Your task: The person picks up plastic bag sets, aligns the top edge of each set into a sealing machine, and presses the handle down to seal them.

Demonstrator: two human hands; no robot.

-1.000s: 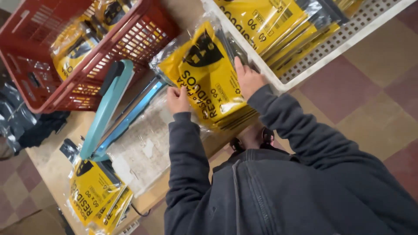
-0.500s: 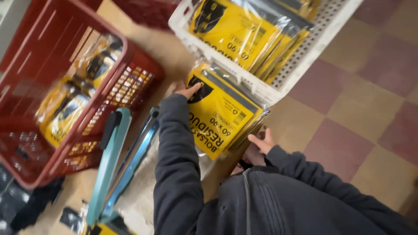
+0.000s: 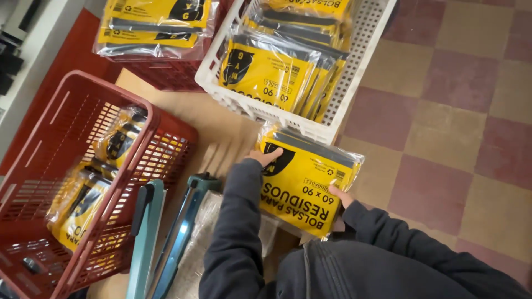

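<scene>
Packet stack (image 3: 302, 191) of yellow bags sits between both hands beside white crate (image 3: 354, 77); left hand (image 3: 267, 156) and right hand (image 3: 339, 195) press opposite edges, likely keeping packets aligned.

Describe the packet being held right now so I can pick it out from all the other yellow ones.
Start at the white crate full of upright yellow packets. Just below its near rim, over the brown tabletop, is a clear-wrapped yellow bundle with a black patch at one corner. It alone sits in no crate or basket: the left hand and right hand grip its opposite edges.
</scene>
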